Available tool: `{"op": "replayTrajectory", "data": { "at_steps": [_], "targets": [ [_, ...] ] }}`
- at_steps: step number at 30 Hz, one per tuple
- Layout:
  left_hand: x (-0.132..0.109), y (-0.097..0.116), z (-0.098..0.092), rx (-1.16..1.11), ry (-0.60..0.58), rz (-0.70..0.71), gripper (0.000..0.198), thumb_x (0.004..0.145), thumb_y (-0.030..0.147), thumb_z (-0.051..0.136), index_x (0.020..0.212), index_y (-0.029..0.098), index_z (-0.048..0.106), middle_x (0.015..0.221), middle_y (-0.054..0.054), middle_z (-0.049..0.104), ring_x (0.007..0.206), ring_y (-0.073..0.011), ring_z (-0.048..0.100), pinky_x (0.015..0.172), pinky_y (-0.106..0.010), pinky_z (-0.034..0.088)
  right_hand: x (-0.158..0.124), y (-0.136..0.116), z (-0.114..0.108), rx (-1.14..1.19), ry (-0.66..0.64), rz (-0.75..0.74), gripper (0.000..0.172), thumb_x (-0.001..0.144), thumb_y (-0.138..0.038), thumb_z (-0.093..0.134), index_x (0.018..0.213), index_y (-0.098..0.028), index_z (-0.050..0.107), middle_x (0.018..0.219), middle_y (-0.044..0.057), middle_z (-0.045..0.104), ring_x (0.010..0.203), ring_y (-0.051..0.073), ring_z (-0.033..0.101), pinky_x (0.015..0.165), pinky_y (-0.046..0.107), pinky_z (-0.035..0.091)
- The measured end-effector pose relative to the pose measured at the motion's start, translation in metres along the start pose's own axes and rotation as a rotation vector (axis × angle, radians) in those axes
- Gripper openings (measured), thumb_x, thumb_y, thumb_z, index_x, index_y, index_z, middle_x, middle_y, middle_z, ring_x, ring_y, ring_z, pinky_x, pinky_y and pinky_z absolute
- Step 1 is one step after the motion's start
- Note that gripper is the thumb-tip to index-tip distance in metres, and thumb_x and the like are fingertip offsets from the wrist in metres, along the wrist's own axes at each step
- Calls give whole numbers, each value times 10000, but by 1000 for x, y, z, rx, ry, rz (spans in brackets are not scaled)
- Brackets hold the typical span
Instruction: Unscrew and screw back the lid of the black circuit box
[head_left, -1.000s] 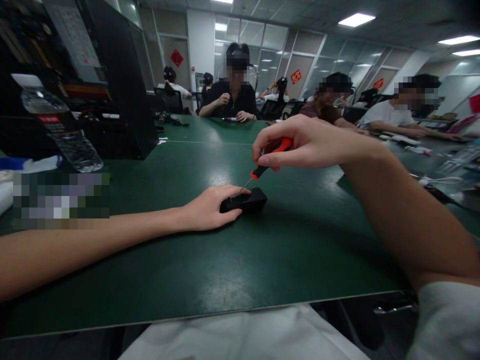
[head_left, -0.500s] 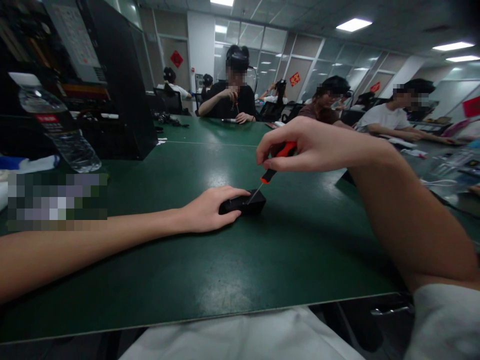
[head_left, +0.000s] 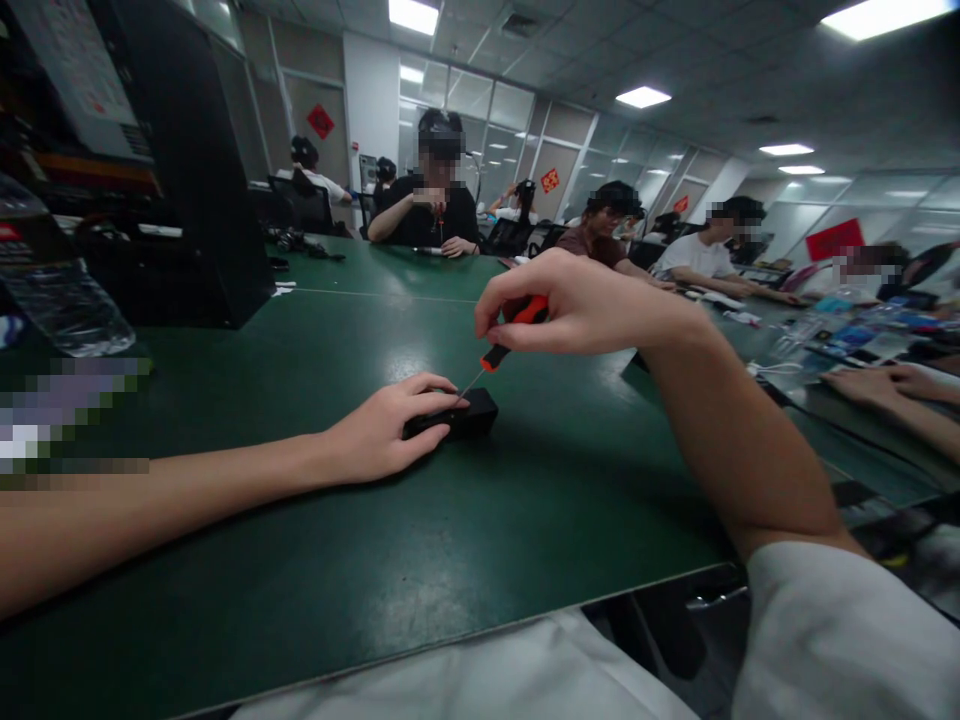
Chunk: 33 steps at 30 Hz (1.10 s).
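Back from the green table's edge [head_left: 600,596], the left hand [head_left: 386,430] is hiding one end of the black oblong block [head_left: 475,414]; I'm losing the tip of the orange-and-black screwdriver [head_left: 496,356].

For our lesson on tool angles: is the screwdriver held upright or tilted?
Tilted: the screwdriver slants down and leftward from the right hand toward the black block.

Tip of screwdriver [head_left: 496,355] back beside the fingers of the left hand [head_left: 379,430]; another person's hands [head_left: 861,385] newly visible at right.
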<state>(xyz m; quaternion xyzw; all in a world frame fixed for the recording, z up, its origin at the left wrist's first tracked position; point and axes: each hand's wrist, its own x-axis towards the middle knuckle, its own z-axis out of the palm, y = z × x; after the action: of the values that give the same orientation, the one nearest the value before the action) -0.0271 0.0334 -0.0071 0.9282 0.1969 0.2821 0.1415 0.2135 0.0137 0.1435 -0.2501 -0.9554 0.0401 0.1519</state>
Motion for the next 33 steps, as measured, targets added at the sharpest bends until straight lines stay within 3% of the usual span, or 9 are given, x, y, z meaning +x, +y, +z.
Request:
{"op": "replayTrajectory", "data": {
  "at_steps": [33],
  "targets": [
    [-1, -1, 3, -31, 5, 14, 374, 940, 189, 587, 1310, 188, 647, 1348, -125, 608, 1238, -253, 602, 1089, -390, 472, -5, -10, 0, -81, -11, -29, 177, 867, -182, 570, 960, -134, 713, 873, 38, 723, 754, 123, 641, 684, 234, 466]
  ]
}}
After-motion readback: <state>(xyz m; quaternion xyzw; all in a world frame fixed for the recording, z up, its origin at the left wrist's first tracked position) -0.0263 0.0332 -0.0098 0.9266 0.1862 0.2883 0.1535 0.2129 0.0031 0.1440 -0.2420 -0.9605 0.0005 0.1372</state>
